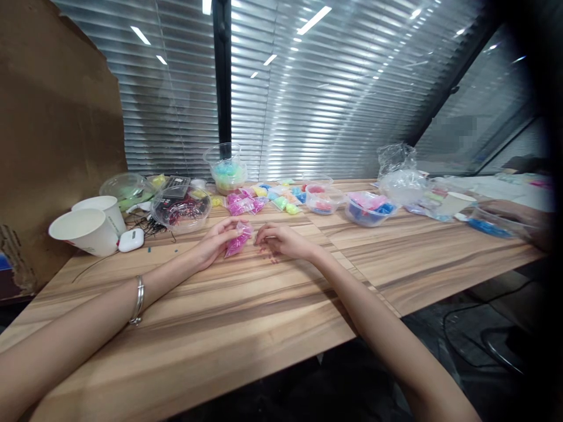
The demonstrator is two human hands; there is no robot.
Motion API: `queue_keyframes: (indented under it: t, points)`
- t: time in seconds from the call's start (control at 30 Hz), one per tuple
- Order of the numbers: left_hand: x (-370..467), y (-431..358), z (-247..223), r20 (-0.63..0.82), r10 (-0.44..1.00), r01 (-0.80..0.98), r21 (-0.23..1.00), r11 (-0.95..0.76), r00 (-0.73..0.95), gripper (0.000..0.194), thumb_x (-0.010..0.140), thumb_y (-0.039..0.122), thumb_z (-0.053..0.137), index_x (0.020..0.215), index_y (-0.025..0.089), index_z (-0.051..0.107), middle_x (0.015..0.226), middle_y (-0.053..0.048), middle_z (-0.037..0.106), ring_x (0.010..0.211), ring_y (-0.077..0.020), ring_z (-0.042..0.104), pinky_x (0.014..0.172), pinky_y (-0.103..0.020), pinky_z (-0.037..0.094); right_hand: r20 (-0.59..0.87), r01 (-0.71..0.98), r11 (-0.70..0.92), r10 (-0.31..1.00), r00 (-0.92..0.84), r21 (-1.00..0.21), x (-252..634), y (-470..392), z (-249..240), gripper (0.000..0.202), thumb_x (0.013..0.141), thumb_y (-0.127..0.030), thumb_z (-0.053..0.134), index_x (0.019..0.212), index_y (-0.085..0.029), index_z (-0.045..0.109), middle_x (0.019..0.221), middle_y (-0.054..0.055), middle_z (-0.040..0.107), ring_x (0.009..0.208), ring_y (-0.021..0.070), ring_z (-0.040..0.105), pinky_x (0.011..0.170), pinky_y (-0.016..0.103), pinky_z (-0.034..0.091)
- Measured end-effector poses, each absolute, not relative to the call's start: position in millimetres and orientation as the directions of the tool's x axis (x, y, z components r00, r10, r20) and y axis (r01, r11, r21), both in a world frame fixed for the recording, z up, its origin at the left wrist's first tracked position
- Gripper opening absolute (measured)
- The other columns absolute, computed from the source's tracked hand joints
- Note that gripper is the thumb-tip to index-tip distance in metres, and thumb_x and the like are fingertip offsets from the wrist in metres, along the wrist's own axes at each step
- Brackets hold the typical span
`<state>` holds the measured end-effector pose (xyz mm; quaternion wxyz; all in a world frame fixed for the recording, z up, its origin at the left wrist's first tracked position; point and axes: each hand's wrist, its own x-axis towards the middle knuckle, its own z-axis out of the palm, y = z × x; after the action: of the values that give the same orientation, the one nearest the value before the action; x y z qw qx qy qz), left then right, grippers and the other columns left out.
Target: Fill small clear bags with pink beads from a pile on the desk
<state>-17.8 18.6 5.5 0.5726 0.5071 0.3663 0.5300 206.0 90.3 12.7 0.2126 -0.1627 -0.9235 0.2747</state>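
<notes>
My left hand (215, 243), with a silver bangle on the wrist, is closed on a small clear plastic bag of pink pieces (238, 239), held tilted just above the table. Right of the bag, my right hand (284, 241) is low over the wood with its fingers bent and drawn together. What sits between those fingertips is too small to make out. Several tiny reddish-pink beads (273, 258) lie scattered on the table under this hand. Beyond the hands is a group of small filled bags, among them pink ones (240, 203) and a yellow-green one (291, 208).
On the left stand paper cups (83, 230), a white earbud case (131, 240), a clear bowl (181, 210) and a cardboard box (61, 117). Clear tubs (323, 200) and a tub of blue and pink pieces (370, 210) line the back right. Another person's hand (512, 212) is far right.
</notes>
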Motion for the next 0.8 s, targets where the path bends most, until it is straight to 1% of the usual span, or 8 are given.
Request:
queue_keyframes:
  t: [0.17, 0.3, 0.4, 0.57, 0.63, 0.7, 0.73, 0.8]
  points:
    - [-19, 19, 4, 0.116, 0.977, -0.242, 0.968, -0.07, 0.18, 0.04, 0.075, 0.029, 0.07, 0.112, 0.02, 0.06, 0.111, -0.007, 0.064, 0.091, -0.0149, 0.061, 0.071, -0.021, 0.046, 0.304, 0.203, 0.781, 0.448, -0.841, -0.59, 206, 92, 9, 0.023, 0.087, -0.011, 0.047, 0.1, -0.019, 0.065, 0.101, 0.006, 0.062, 0.085, 0.0164, 0.059, 0.075, 0.028, 0.049]
    - [-20, 21, 2, 0.114, 0.979, -0.237, 0.969, -0.072, 0.171, 0.042, 0.074, 0.03, 0.071, 0.113, 0.02, 0.059, 0.115, -0.008, 0.063, 0.095, -0.0159, 0.06, 0.075, -0.023, 0.046, 0.321, 0.215, 0.79, 0.459, -0.829, -0.574, 206, 94, 7, 0.022, 0.087, -0.012, 0.049, 0.101, -0.018, 0.064, 0.1, 0.006, 0.063, 0.089, 0.0171, 0.059, 0.08, 0.03, 0.048]
    - [-21, 22, 2, 0.11, 0.98, -0.236, 0.969, -0.069, 0.166, 0.044, 0.073, 0.031, 0.072, 0.114, 0.02, 0.059, 0.115, -0.008, 0.062, 0.095, -0.016, 0.06, 0.074, -0.023, 0.046, 0.318, 0.239, 0.792, 0.473, -0.822, -0.562, 204, 93, 9, 0.021, 0.089, -0.014, 0.045, 0.1, -0.017, 0.064, 0.098, 0.006, 0.063, 0.087, 0.0163, 0.06, 0.081, 0.03, 0.048]
    - [-21, 21, 1, 0.103, 0.978, -0.244, 0.968, -0.056, 0.181, 0.042, 0.075, 0.031, 0.07, 0.113, 0.02, 0.058, 0.113, -0.008, 0.062, 0.095, -0.0174, 0.061, 0.076, -0.025, 0.047, 0.372, 0.292, 0.807, 0.516, -0.771, -0.513, 205, 94, 8, 0.016, 0.087, -0.017, 0.053, 0.099, -0.017, 0.064, 0.098, 0.006, 0.063, 0.086, 0.0166, 0.06, 0.078, 0.029, 0.048]
    - [-21, 21, 0, 0.106, 0.978, -0.256, 0.965, -0.057, 0.178, 0.041, 0.075, 0.029, 0.07, 0.113, 0.02, 0.058, 0.111, -0.008, 0.063, 0.097, -0.019, 0.062, 0.078, -0.026, 0.047, 0.428, 0.312, 0.814, 0.536, -0.728, -0.49, 205, 96, 7, 0.016, 0.086, -0.014, 0.053, 0.096, -0.017, 0.065, 0.095, 0.007, 0.064, 0.085, 0.0169, 0.061, 0.078, 0.03, 0.048]
    - [-21, 21, -1, 0.115, 0.98, -0.271, 0.96, -0.068, 0.165, 0.041, 0.074, 0.028, 0.07, 0.112, 0.02, 0.058, 0.109, -0.009, 0.063, 0.099, -0.0198, 0.061, 0.081, -0.027, 0.047, 0.539, 0.305, 0.835, 0.534, -0.651, -0.459, 203, 95, 12, 0.02, 0.087, -0.01, 0.049, 0.093, -0.017, 0.066, 0.093, 0.006, 0.065, 0.087, 0.0174, 0.061, 0.08, 0.032, 0.048]
    - [-21, 21, -1, 0.121, 0.981, -0.278, 0.958, -0.074, 0.155, 0.041, 0.074, 0.028, 0.071, 0.112, 0.019, 0.058, 0.108, -0.009, 0.064, 0.098, -0.0195, 0.061, 0.081, -0.027, 0.047, 0.612, 0.287, 0.851, 0.518, -0.597, -0.441, 201, 92, 18, 0.023, 0.088, -0.008, 0.046, 0.091, -0.018, 0.066, 0.092, 0.006, 0.066, 0.089, 0.0175, 0.061, 0.081, 0.033, 0.048]
    - [-20, 20, -1, 0.131, 0.982, -0.291, 0.953, -0.087, 0.136, 0.04, 0.075, 0.028, 0.07, 0.111, 0.02, 0.058, 0.11, -0.008, 0.063, 0.097, -0.0181, 0.061, 0.082, -0.026, 0.046, 0.759, 0.239, 0.897, 0.443, -0.478, -0.373, 196, 74, 38, 0.028, 0.088, -0.005, 0.042, 0.091, -0.019, 0.065, 0.095, 0.006, 0.066, 0.093, 0.0179, 0.061, 0.083, 0.034, 0.049]
